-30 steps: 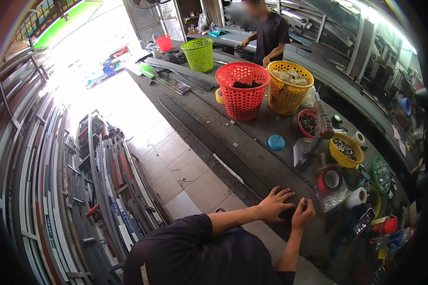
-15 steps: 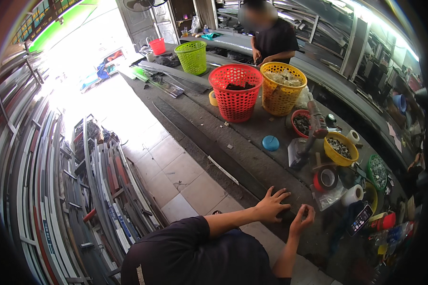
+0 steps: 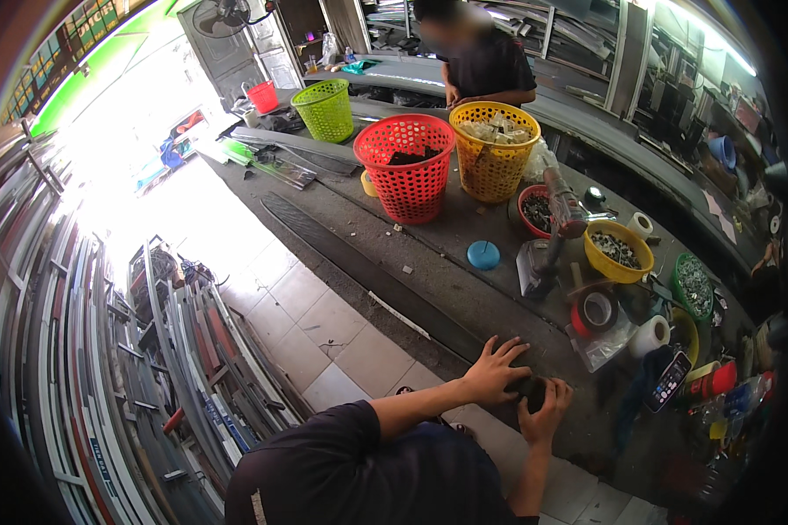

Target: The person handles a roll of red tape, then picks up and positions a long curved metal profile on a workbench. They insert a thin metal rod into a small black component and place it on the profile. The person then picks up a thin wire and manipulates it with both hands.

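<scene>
At the near edge of the workbench [image 3: 464,289], my left hand [image 3: 494,374] lies with its fingers spread over the end of a long dark strip [image 3: 385,284]. Close beside it, my right hand [image 3: 545,411] curls its fingers around a small black piece [image 3: 531,391]. The piece sits between both hands, and its exact kind is too dark to tell. My left thumb side is near or against it; whether it grips is unclear, but the fingers look stretched out.
Red [image 3: 407,179] and yellow [image 3: 496,166] baskets stand ahead, a green basket [image 3: 324,112] beyond. A cordless drill [image 3: 552,236], yellow bowl of small parts [image 3: 617,254], tape roll [image 3: 597,311] and phone [image 3: 670,382] lie to the right. A co-worker [image 3: 481,61] stands across; metal profiles [image 3: 210,350] fill the left.
My right hand has moved left and closer to my left hand, and the black piece now shows between them. The whole view has shifted slightly. The co-worker's hands have drawn closer together.
</scene>
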The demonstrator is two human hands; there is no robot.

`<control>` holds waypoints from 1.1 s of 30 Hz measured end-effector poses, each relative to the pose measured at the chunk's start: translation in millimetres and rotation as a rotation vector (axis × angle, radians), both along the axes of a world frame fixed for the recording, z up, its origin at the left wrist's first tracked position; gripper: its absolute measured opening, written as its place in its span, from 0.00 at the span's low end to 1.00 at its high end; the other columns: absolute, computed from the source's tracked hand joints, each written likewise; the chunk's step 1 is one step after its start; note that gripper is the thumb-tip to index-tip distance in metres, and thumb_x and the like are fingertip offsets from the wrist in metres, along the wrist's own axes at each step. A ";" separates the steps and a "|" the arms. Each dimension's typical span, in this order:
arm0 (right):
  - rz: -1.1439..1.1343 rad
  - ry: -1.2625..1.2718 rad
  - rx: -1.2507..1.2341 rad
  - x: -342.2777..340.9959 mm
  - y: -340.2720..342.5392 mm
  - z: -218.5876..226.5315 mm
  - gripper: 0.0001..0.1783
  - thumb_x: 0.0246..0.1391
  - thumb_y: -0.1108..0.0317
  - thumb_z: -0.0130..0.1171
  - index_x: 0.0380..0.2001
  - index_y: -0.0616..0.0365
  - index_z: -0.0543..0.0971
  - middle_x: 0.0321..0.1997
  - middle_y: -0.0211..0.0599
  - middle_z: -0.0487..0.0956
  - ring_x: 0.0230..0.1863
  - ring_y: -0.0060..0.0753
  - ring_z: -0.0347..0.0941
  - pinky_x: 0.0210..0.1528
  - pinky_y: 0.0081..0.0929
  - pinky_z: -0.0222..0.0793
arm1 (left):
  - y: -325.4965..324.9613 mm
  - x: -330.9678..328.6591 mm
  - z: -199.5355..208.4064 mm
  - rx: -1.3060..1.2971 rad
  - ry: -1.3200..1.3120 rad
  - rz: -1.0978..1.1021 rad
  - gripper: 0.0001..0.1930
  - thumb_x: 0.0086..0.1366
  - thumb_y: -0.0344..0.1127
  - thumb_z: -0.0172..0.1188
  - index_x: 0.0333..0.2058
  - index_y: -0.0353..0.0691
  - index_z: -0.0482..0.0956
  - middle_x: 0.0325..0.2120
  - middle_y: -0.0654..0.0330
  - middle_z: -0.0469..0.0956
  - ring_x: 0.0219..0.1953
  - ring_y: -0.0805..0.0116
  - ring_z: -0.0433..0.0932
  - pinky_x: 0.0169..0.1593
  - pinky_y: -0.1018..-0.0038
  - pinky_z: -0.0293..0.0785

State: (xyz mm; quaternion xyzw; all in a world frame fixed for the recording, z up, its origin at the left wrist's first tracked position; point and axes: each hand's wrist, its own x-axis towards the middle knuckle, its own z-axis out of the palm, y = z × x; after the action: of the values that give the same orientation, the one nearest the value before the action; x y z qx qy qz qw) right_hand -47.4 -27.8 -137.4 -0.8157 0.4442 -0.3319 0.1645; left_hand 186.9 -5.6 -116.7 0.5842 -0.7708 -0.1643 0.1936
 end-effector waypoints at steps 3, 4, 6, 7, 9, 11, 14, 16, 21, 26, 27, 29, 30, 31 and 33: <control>0.011 0.001 0.027 -0.6 -0.1 -1.2 0.38 0.58 0.44 0.73 0.60 0.66 0.83 0.64 0.55 0.77 0.71 0.63 0.70 0.75 0.64 0.68 | 0.0 0.7 0.6 0.007 -0.004 -0.007 0.33 0.63 0.53 0.80 0.66 0.56 0.87 0.86 0.47 0.60 0.91 0.43 0.50 0.85 0.22 0.46; 0.000 0.017 0.027 -0.4 0.4 -1.8 0.38 0.58 0.44 0.74 0.60 0.66 0.83 0.64 0.55 0.77 0.71 0.63 0.70 0.75 0.64 0.68 | 0.1 0.7 0.0 0.010 -0.012 -0.007 0.33 0.63 0.53 0.80 0.66 0.56 0.87 0.86 0.46 0.60 0.91 0.43 0.50 0.85 0.22 0.46; -0.015 0.023 0.031 0.2 0.5 -2.7 0.38 0.57 0.45 0.74 0.59 0.66 0.83 0.63 0.55 0.77 0.70 0.63 0.70 0.74 0.64 0.69 | -0.1 0.3 -1.5 0.013 -0.021 -0.007 0.33 0.63 0.52 0.80 0.67 0.56 0.86 0.86 0.46 0.60 0.91 0.43 0.50 0.85 0.22 0.46; -0.021 0.022 0.029 0.7 0.7 -2.9 0.38 0.56 0.45 0.75 0.59 0.66 0.83 0.63 0.55 0.77 0.69 0.63 0.70 0.73 0.65 0.69 | -0.2 0.1 -2.3 0.013 -0.022 -0.008 0.33 0.63 0.52 0.80 0.67 0.57 0.86 0.86 0.47 0.60 0.91 0.43 0.50 0.85 0.22 0.46; -0.033 0.019 0.020 2.1 0.2 -2.9 0.37 0.56 0.47 0.76 0.58 0.66 0.84 0.62 0.55 0.78 0.68 0.63 0.70 0.73 0.66 0.68 | -1.2 -0.4 -3.3 0.004 -0.024 -0.011 0.35 0.62 0.53 0.81 0.68 0.56 0.85 0.86 0.46 0.59 0.91 0.43 0.50 0.85 0.22 0.46; -0.037 0.007 0.022 3.7 -0.6 -2.2 0.36 0.55 0.47 0.76 0.58 0.65 0.84 0.61 0.55 0.78 0.68 0.63 0.71 0.72 0.67 0.69 | -2.1 0.0 -3.0 0.026 -0.042 -0.017 0.38 0.60 0.53 0.81 0.69 0.55 0.84 0.86 0.45 0.58 0.91 0.42 0.49 0.85 0.21 0.45; -0.028 -0.022 0.001 5.5 -1.5 -0.3 0.36 0.53 0.49 0.78 0.57 0.65 0.85 0.61 0.54 0.78 0.68 0.64 0.71 0.72 0.67 0.69 | -1.0 2.7 -0.7 0.024 -0.033 -0.042 0.44 0.56 0.56 0.83 0.71 0.53 0.81 0.86 0.43 0.57 0.91 0.40 0.48 0.84 0.19 0.44; -0.023 -0.036 0.008 6.0 -1.0 1.0 0.35 0.51 0.50 0.79 0.56 0.65 0.85 0.60 0.54 0.78 0.68 0.64 0.71 0.72 0.67 0.69 | 0.9 6.1 1.1 0.010 -0.020 -0.067 0.47 0.53 0.57 0.84 0.71 0.51 0.81 0.86 0.42 0.56 0.91 0.38 0.47 0.84 0.19 0.44; -0.021 -0.035 0.040 4.9 -0.7 2.4 0.35 0.50 0.52 0.80 0.55 0.65 0.85 0.60 0.53 0.78 0.67 0.63 0.72 0.72 0.67 0.70 | 1.4 7.9 -0.3 -0.006 -0.002 -0.086 0.49 0.50 0.59 0.85 0.71 0.51 0.80 0.86 0.41 0.57 0.91 0.37 0.47 0.83 0.18 0.45; -0.013 -0.030 0.034 2.9 -2.4 2.0 0.36 0.51 0.50 0.81 0.56 0.65 0.85 0.60 0.53 0.78 0.68 0.63 0.71 0.72 0.66 0.70 | -1.2 4.8 -6.3 0.004 -0.004 -0.059 0.48 0.52 0.58 0.86 0.71 0.52 0.81 0.86 0.42 0.57 0.91 0.37 0.47 0.83 0.18 0.45; -0.008 -0.036 0.055 2.2 -2.7 2.4 0.37 0.51 0.49 0.81 0.56 0.64 0.85 0.61 0.53 0.78 0.68 0.63 0.71 0.72 0.66 0.70 | -1.3 5.0 -7.1 -0.002 0.001 -0.062 0.48 0.52 0.58 0.86 0.71 0.53 0.81 0.86 0.42 0.57 0.91 0.37 0.47 0.83 0.18 0.45; 0.000 -0.017 0.082 0.4 -3.3 3.7 0.37 0.51 0.49 0.81 0.57 0.64 0.85 0.62 0.53 0.77 0.70 0.63 0.69 0.73 0.67 0.69 | -1.5 5.6 -8.5 0.007 -0.013 -0.063 0.48 0.53 0.58 0.87 0.71 0.53 0.81 0.86 0.43 0.57 0.91 0.38 0.47 0.84 0.19 0.45; 0.005 -0.010 0.099 -0.7 -3.7 4.4 0.37 0.51 0.49 0.82 0.58 0.63 0.85 0.62 0.53 0.77 0.70 0.62 0.69 0.73 0.67 0.69 | -1.8 5.8 -9.1 0.002 -0.009 -0.068 0.48 0.53 0.58 0.87 0.72 0.53 0.81 0.86 0.43 0.57 0.91 0.38 0.47 0.84 0.19 0.45; 0.007 -0.005 0.109 -1.6 -4.0 5.1 0.37 0.51 0.49 0.82 0.58 0.63 0.85 0.63 0.52 0.77 0.70 0.62 0.68 0.73 0.67 0.69 | -2.2 5.9 -9.6 0.002 -0.011 -0.070 0.48 0.53 0.58 0.87 0.72 0.53 0.81 0.86 0.43 0.56 0.91 0.38 0.47 0.84 0.19 0.45; 0.013 0.006 0.127 -2.7 -5.7 6.1 0.37 0.50 0.51 0.82 0.58 0.63 0.84 0.63 0.52 0.77 0.71 0.61 0.67 0.73 0.68 0.69 | -3.4 6.3 -10.7 0.002 -0.019 -0.073 0.48 0.54 0.59 0.88 0.72 0.53 0.80 0.87 0.44 0.56 0.91 0.39 0.46 0.85 0.20 0.45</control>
State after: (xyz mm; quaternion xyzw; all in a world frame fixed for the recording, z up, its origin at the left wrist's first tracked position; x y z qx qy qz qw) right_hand -50.1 -33.6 -131.3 -0.8074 0.4596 -0.2998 0.2167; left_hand 193.2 -9.0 -127.5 0.5573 -0.7934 -0.1666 0.1794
